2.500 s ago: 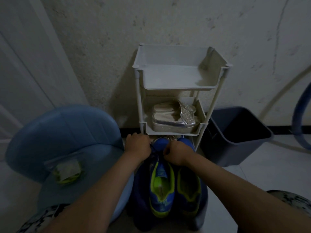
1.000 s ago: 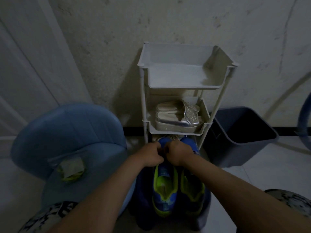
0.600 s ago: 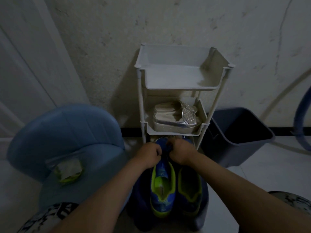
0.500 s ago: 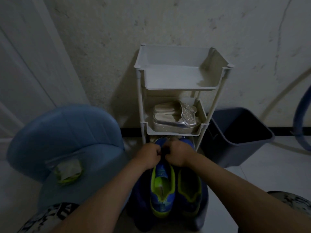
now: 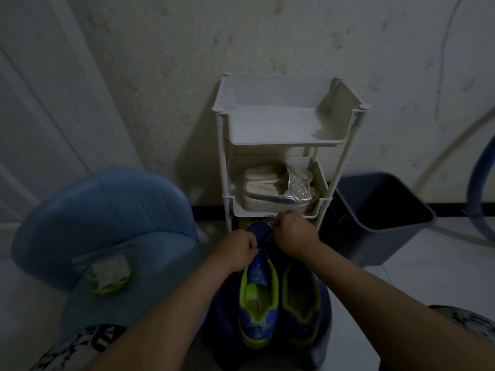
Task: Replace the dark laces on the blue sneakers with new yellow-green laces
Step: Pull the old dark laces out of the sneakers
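The dark lace point(image 5: 265, 239) is pinched by the curled left hand point(image 5: 237, 250) and right hand point(image 5: 294, 236). The blue sneaker point(image 5: 258, 298) is set below the grip, presumably for unlacing

blue and yellow-green sneakers point(image 5: 256, 275); dark grey bin point(image 5: 375, 243)

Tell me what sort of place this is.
Probably a home entryway or utility corner: a tiered white shoe rack holding silver sandals stands against a wall, with a dark bin beside it.
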A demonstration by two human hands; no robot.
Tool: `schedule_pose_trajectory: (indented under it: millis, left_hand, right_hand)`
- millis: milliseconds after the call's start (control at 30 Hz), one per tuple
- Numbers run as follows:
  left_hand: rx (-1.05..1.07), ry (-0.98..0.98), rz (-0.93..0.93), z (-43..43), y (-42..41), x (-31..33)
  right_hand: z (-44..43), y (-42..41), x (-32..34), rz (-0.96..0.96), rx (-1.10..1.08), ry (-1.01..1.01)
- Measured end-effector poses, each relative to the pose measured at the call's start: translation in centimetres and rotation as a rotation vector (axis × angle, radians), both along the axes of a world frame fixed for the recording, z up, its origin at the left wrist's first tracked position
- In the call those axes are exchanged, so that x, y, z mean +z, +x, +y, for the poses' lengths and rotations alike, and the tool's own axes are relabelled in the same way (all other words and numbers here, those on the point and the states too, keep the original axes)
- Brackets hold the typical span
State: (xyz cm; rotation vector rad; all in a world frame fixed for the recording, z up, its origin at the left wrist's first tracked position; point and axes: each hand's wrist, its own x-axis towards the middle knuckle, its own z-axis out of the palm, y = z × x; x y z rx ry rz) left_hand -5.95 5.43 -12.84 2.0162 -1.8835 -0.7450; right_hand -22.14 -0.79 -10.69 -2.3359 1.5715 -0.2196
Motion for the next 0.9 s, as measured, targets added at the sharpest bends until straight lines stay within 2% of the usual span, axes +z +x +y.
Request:
schedule_pose_trajectory:
  millis: [100,167,267,467,700,800,900]
  left_hand:
    - [-0.032,-0.013,-0.04,0.0,-0.1,0.2]
    - [-0.039,-0.01,-0.048,0.1,-0.2,0.4]
    - [-0.022,-0.011,-0.041,0.1,-0.1,0.4]
    - [0.001,0.011,0.015,0.2,0.0,0.1]
    - [0.055,-0.006,0.079,0.3,-0.4,-0.5]
    - [0.067,-0.038,0.054,0.6,-0.7,-0.4]
    - [0.04,-0.053,0.035,0.6,-0.8,-0.3]
  right_hand:
    - [0.6,0.6,0.1,-0.025,0.193,0.083]
    - [1.2,1.2,-0.2,0.028,0.294,0.123]
    - [1.5,1.6,-0.4,0.135,0.277,0.094]
    - [1.2,1.4,-0.7,0.175,0.237,0.088]
    - [0.8,0.2,0.9,0.065,-0.026,-0.08]
    - [1.0,0.3,0.9,0.089,0.036,-0.041]
    - [1.5,0.7,0.5,0.073,0.211,0.044]
